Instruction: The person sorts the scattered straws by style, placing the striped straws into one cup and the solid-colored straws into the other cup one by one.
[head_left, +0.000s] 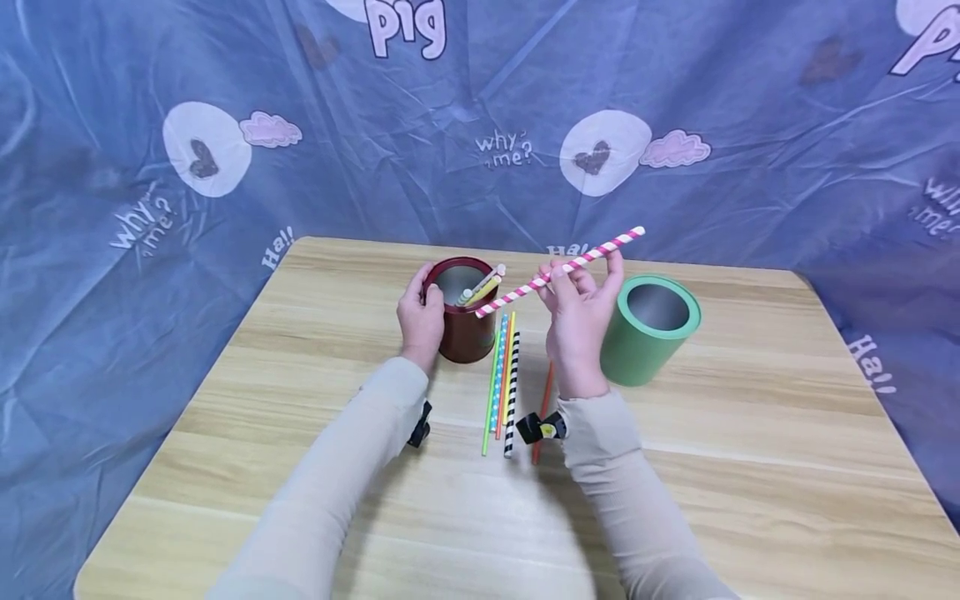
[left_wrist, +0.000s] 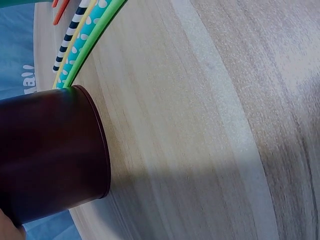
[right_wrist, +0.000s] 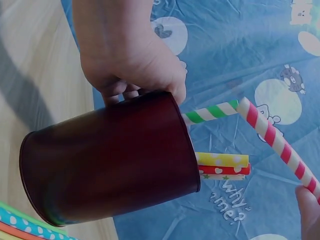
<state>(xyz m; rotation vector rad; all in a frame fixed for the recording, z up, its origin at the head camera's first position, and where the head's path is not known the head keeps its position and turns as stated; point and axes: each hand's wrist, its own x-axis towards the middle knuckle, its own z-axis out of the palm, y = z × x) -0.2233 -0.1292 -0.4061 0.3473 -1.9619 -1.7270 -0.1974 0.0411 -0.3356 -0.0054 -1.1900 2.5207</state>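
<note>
My left hand (head_left: 420,327) grips a dark red can (head_left: 467,340) at its left side, the thumb by the rim. The can stands upright on the table. Several straws lean inside it, among them a green-and-white striped straw (right_wrist: 212,114) and a yellow one (right_wrist: 223,160). Between thumb and fingers, my right hand (head_left: 581,342) pinches a pink-and-white striped straw (head_left: 600,252). This straw is tilted, its lower end near the can's right rim and its upper end pointing up to the right. In the left wrist view, little of the left hand shows.
A green can (head_left: 637,358) stands right of my right hand. Several straws lie side by side in front of the red can, including a black-and-white striped straw (head_left: 512,408) and a green straw (head_left: 487,421). An orange-red straw (head_left: 536,452) lies partly under my right wrist. Blue cloth hangs behind the table.
</note>
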